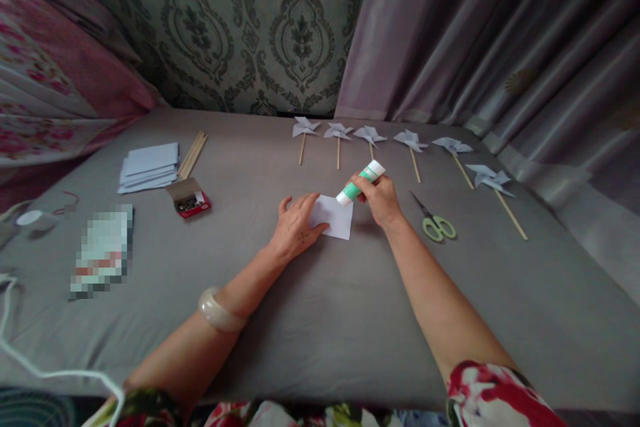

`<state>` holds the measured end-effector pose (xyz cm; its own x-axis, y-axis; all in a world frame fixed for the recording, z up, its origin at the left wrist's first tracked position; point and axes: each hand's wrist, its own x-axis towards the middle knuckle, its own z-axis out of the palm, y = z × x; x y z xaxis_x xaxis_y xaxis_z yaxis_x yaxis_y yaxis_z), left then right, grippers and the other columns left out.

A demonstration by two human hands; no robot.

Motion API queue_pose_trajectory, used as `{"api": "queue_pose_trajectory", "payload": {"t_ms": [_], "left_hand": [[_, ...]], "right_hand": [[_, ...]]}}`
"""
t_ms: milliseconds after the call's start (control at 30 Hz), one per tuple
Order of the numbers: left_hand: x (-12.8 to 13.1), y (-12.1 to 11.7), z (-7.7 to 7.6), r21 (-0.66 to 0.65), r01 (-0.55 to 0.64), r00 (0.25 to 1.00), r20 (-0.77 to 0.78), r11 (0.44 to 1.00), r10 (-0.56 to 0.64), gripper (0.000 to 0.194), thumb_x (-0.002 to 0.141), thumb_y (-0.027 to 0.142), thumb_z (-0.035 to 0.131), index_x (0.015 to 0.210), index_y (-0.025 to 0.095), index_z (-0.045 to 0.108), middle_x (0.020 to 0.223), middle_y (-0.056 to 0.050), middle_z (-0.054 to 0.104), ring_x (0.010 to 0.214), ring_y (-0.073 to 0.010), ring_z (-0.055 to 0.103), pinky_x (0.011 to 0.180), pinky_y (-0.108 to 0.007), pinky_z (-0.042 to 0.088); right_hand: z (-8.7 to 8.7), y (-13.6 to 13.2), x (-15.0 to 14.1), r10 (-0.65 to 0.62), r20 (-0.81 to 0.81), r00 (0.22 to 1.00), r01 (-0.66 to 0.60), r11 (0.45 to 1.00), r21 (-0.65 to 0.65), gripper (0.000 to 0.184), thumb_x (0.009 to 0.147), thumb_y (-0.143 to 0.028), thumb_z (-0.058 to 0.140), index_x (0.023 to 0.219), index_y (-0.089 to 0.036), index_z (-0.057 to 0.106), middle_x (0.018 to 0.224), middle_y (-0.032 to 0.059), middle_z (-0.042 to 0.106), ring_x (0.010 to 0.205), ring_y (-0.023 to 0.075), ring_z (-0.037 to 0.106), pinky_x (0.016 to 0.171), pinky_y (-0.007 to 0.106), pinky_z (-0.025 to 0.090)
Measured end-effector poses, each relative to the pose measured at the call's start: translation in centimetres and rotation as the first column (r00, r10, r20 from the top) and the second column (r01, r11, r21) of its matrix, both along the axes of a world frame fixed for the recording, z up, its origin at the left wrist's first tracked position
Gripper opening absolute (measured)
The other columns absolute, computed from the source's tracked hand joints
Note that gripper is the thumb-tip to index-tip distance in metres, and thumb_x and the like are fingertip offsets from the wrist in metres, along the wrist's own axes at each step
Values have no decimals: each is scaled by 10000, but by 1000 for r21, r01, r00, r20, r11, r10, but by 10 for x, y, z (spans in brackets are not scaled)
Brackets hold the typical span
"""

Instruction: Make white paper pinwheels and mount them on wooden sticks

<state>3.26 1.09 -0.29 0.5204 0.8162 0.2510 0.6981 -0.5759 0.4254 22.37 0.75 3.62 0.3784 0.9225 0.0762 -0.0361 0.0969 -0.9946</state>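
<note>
A small square of white paper (341, 221) lies flat on the grey cloth in front of me. My left hand (299, 223) rests over its left side, fingers and thumb spread, and hides that edge. In my right hand (383, 197) is a white and green glue stick (361, 184), gripped and tilted, its lower end at the paper's upper right. From this view I cannot tell whether the tip touches the paper. Scissors (438, 225) with light green handles lie to the right of my right hand, blades pointing away.
Several white paper pinwheels (410, 140) on wooden sticks line the back and right. At left lie stacked paper sheets (150, 163), loose wooden sticks (193, 155), an open red box (194, 204) of small metal pieces, a blurred packet (104, 247) and a white cable (55, 373).
</note>
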Motion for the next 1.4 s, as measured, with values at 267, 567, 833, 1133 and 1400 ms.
{"api": "queue_pose_trajectory", "payload": {"t_ms": [267,567,833,1133,1400], "left_hand": [[-8,0,6,-74,-229,973,-7,971,229,431,766,413,651,1115,163,619,1264,-135,579,1216,-342,445,1000,-486,366],[-15,8,0,-70,-239,967,75,969,244,186,809,257,541,927,190,668,1163,-96,635,1108,-279,523,976,-434,402],[-10,1,10,9,-230,972,48,973,229,174,840,309,538,857,198,669,1022,-90,669,1007,-262,568,939,-425,405],[1,-8,10,-157,-283,959,-68,946,275,400,749,440,659,1046,176,609,1095,-139,561,1057,-312,491,891,-452,417],[6,-4,15,-304,-339,934,2,890,356,275,708,358,673,917,186,625,1023,-106,600,1027,-299,526,876,-458,401]], "right_hand": [[-22,9,22,-134,-180,974,122,990,-77,296,617,-428,728,628,-181,565,477,-54,520,380,62,403,320,188,256],[-23,9,24,-98,-171,980,78,989,-124,431,592,-540,767,675,-200,515,505,-61,527,415,77,475,336,188,328],[-21,6,7,111,192,975,-102,993,-58,367,665,-523,712,690,-190,560,531,-45,541,472,91,476,431,223,368],[-21,11,16,-134,-49,990,130,988,-84,394,611,-540,726,628,-209,513,494,-60,489,448,96,452,409,231,348],[-24,14,18,-105,-170,980,94,993,-73,396,579,-527,758,655,-202,545,501,-62,518,438,92,463,394,226,347]]}}
